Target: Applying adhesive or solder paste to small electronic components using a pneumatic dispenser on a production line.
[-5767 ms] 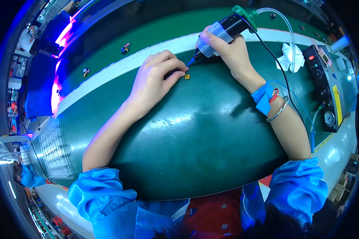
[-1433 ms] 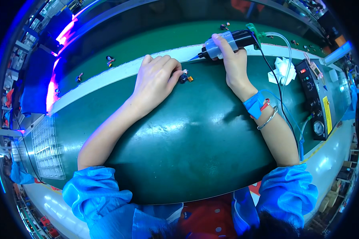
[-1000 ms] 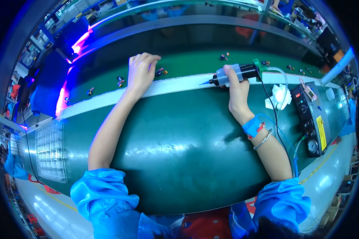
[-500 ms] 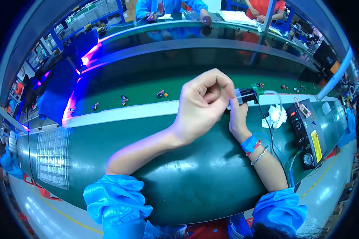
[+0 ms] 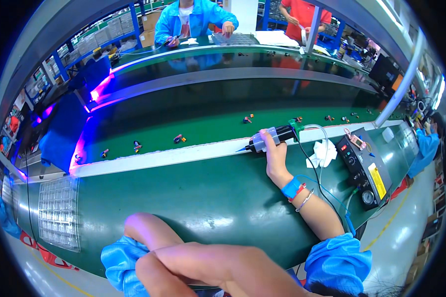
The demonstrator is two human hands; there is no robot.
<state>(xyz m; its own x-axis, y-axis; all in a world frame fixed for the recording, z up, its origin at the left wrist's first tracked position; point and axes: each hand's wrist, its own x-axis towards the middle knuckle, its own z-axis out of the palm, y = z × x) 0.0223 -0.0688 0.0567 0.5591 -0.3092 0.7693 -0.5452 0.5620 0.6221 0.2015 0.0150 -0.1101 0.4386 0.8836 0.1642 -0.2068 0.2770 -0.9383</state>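
Green workbench (image 5: 193, 193) fills the foreground, with a clear plastic tray (image 5: 59, 213) at its left. Lower middle, the left hand (image 5: 238, 270) looms close to the camera; whether it pinches anything, I cannot tell. Farther right, the right hand (image 5: 276, 154) wraps around a dispensing syringe (image 5: 284, 133), whose blue needle (image 5: 241, 149) juts left of the grip and green cap (image 5: 296, 129) sits right of it. Beyond lie crumpled white tissue (image 5: 323, 154) and a black control box (image 5: 362, 168).

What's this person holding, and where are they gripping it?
The right hand grips a dispensing syringe around its barrel. For the left hand, fingers hidden, I can't tell.
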